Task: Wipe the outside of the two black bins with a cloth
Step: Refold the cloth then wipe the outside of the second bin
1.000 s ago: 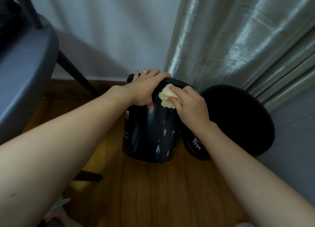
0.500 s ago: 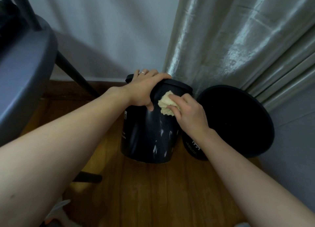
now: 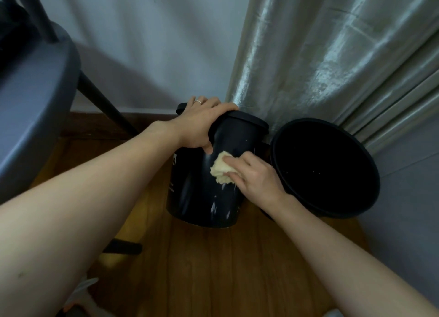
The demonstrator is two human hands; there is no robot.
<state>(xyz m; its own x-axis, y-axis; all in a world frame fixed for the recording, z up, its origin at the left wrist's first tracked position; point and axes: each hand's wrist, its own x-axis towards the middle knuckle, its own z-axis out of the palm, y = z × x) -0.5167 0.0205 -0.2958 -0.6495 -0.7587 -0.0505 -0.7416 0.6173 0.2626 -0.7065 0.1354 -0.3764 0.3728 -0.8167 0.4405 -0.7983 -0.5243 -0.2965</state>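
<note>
The left hand curls over the rim of the glossy, round lidded bin. The right hand grips a crumpled, fluffy cream cloth against its streaked side. Beside it, the open bin is matte black.

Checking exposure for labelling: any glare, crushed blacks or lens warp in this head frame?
Head view: dim; sheen on the curtain; open bin interior crushed to black; wide-angle stretch on forearms at edges; cloth and lidded bin fairly sharp.
</note>
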